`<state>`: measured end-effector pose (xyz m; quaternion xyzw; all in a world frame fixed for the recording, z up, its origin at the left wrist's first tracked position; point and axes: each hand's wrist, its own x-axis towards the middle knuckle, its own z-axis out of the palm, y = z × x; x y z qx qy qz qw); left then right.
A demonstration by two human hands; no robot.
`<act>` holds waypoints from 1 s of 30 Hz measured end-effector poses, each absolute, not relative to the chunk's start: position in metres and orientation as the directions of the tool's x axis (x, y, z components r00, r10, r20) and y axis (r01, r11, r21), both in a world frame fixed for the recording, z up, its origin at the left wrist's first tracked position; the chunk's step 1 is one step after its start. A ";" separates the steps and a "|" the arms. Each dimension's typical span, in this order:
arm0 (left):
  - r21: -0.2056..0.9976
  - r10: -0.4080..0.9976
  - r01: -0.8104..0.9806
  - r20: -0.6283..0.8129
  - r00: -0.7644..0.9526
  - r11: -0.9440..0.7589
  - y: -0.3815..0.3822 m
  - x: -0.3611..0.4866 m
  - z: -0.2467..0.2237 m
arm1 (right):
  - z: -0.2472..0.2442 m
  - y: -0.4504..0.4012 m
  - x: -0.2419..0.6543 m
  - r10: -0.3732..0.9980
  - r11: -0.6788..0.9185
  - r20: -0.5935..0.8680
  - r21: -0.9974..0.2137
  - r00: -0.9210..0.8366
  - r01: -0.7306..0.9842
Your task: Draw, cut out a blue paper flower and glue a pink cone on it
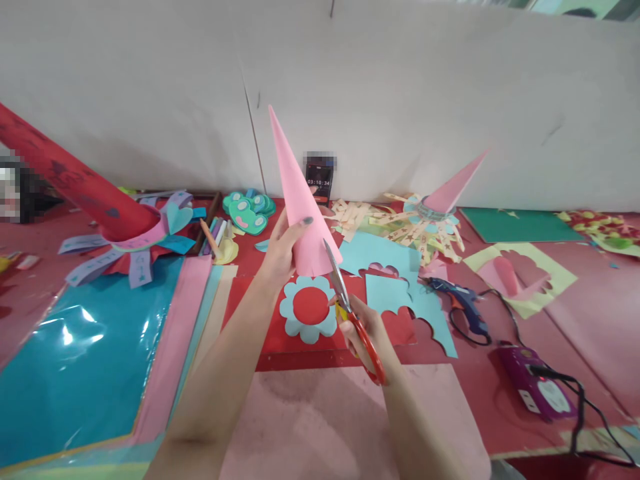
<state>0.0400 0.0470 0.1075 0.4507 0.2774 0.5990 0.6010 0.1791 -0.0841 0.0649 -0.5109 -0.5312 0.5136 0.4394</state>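
My left hand [286,248] grips a tall pink paper cone [301,200] by its lower part, thumb on the near side, tip pointing up and to the left. In my right hand [367,327] is a pair of scissors [363,343] with red-orange handles. Their blades point up and lie against the cone's lower right edge; small slits seem to show along its bottom rim. Beneath the cone, a light blue scalloped paper ring [307,333] with a red centre lies on a red sheet [270,341].
Blue paper offcuts [385,257] spread right of centre. A glue gun [461,303] and a purple power strip [535,383] with black cables lie at right. Finished cone hats stand on both sides, a red one [117,207] and a pink one [453,187]. A phone [319,179] leans on the wall.
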 end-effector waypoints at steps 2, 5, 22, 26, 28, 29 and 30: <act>0.870 0.968 -0.478 0.210 0.138 -0.120 0.047 0.040 0.107 | 0.064 -0.084 0.179 0.994 -0.055 -0.064 -0.993 -0.088 0.105; 0.872 0.965 -0.474 0.215 0.152 -0.120 0.047 0.039 0.106 | 0.063 -0.083 0.179 0.994 -0.055 -0.065 -0.993 -0.091 0.107; 0.906 0.952 -0.296 0.299 -0.062 -0.303 0.050 0.042 0.110 | 0.048 -0.078 0.179 0.987 0.036 -0.004 -0.968 -0.159 0.248; 0.897 0.959 -0.338 0.270 -0.091 -0.285 0.055 0.034 0.111 | 0.048 -0.078 0.179 0.983 0.034 -0.013 -0.966 -0.182 0.257; 0.887 0.956 -0.359 0.273 -0.102 -0.292 0.056 0.031 0.114 | 0.048 -0.078 0.179 0.982 0.041 -0.006 -0.969 -0.190 0.243; 0.879 0.953 -0.369 0.282 -0.112 -0.303 0.055 0.029 0.116 | 0.048 -0.078 0.179 0.980 0.045 -0.003 -0.971 -0.198 0.236; 0.871 0.949 -0.378 0.290 -0.123 -0.315 0.055 0.028 0.118 | 0.048 -0.078 0.178 0.978 0.048 -0.001 -0.972 -0.208 0.231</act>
